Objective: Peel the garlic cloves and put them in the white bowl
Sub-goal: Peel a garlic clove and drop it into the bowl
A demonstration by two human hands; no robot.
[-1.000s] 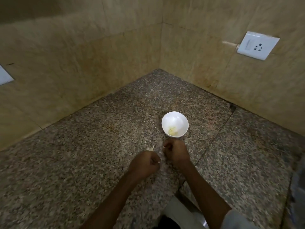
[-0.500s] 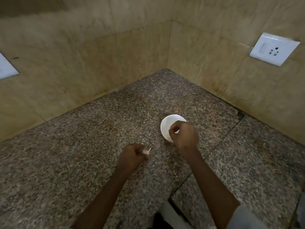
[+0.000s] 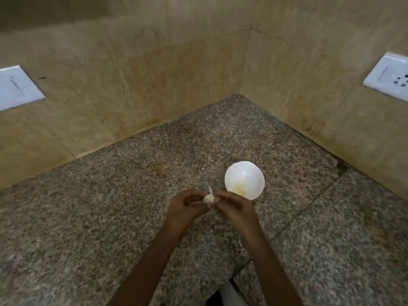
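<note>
Well left of the white bowl (image 3: pixel 244 173), on the wall: a switch plate (image 3: pixel 17 87). Just left of the bowl, above the speckled worktop (image 3: pixel 110 217): left grip (image 3: pixel 185 206) curled round a papery garlic (image 3: pixel 208 198). Beside the bowl's near rim: right grip (image 3: pixel 234 206) pinching the same garlic. Inside the bowl: yellowish peeled bits (image 3: pixel 239 189). Far right: a socket plate (image 3: pixel 388 76).

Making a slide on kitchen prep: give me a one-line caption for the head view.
Left hand and right hand hold papery garlic beside a white bowl on a granite counter.
</note>
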